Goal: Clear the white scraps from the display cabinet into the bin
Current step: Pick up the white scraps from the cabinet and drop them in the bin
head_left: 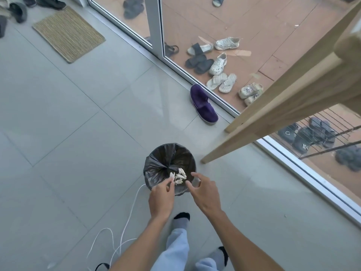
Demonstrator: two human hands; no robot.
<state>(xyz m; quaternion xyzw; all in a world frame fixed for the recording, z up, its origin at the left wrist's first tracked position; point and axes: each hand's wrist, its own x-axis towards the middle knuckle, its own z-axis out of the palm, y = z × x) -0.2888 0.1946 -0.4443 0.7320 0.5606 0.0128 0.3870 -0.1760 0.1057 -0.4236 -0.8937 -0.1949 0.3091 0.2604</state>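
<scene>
Single head-worn wide-angle view, looked steeply down from standing height at the grey tiled floor [78,114]. Both forearms entered from the bottom edge, near the lens. The bin [170,163] sat low of centre. Glass door [195,61] ran diagonally across upper right; straight lines bowed toward frame edges.

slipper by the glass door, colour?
Dark purple fuzzy slipper with a pale sole edge; the head view shows it best.
</scene>
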